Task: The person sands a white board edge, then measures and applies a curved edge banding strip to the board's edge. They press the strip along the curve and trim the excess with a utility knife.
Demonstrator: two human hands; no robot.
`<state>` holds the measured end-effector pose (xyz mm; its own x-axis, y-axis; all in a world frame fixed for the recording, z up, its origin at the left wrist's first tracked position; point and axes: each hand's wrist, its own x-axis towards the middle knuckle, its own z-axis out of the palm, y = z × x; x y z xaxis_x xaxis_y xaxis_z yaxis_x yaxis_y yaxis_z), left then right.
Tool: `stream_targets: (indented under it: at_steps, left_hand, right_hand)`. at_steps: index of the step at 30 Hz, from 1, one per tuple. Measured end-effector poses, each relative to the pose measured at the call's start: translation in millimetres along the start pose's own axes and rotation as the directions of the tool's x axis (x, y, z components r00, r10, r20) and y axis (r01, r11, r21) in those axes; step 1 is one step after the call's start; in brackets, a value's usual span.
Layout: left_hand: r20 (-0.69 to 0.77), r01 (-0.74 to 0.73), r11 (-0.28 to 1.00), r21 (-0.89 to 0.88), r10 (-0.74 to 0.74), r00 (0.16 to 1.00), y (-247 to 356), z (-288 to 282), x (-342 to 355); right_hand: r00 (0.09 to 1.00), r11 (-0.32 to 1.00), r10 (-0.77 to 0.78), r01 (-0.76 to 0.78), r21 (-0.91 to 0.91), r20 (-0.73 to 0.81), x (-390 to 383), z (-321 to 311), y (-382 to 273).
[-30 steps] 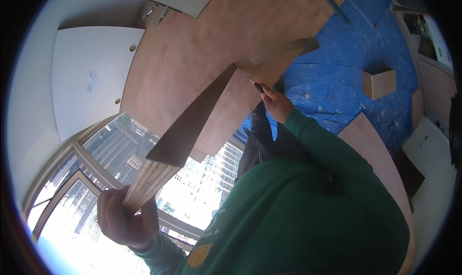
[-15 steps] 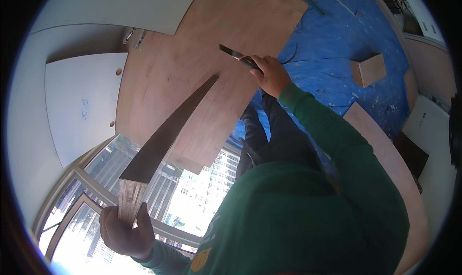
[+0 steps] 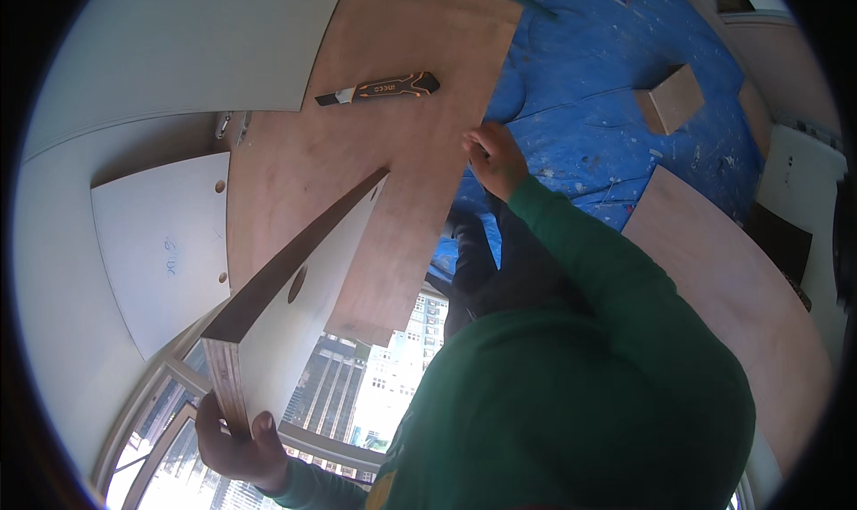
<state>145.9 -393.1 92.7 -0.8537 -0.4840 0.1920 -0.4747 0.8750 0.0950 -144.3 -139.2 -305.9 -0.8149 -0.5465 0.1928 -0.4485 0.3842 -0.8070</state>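
My left hand (image 3: pixel 239 443) grips the lower near end of a thick board (image 3: pixel 308 296), thumb on one face and fingers on the other. The board has a dark edge strip, a pale face with a round hole and bare layered wood at its end. It is tilted, and its far end reaches over the plywood sheet (image 3: pixel 268 175). A black and orange utility knife (image 3: pixel 384 88) lies on the plywood with its blade out to the left. My right hand (image 3: pixel 496 160) is beside the sheet's right edge, fingers curled in and nothing visible in them.
A white panel with holes (image 3: pixel 165 246) stands at the left, a large pale panel (image 3: pixel 187 41) at the upper left. A green-handled tool (image 3: pixel 527 3) lies at the top. Blue sheeting (image 3: pixel 580 126) covers the floor, with a wooden block (image 3: pixel 671 101) on it. Windows (image 3: pixel 335 385) are at the lower left.
My right hand has let go of the utility knife, which now lies on the plywood, and has drawn back slightly. The board has turned in my left hand, showing its pale face and hole.
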Motion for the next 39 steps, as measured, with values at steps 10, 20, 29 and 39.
stream_targets:
  at_steps: [10,20,29,39]
  left_hand:
    - [-0.164,0.247,0.895,0.371,-0.199,0.966,-80,-17,-38]
    - [-0.399,0.414,0.647,0.641,-0.18,0.899,19,77,47]
    - [-0.443,0.505,0.577,0.642,-0.258,0.859,48,133,94]
    - [-0.478,0.573,0.532,0.624,-0.321,0.818,44,130,94]
  right_hand:
    - [0.703,0.769,0.601,-0.378,-0.516,0.38,-126,-63,218]
    - [0.325,0.676,0.685,0.049,-0.735,0.652,-55,51,434]
    - [0.273,0.698,0.624,0.227,-0.68,0.732,-37,121,549]
    - [0.339,0.714,0.49,0.372,-0.593,0.803,-35,114,552]
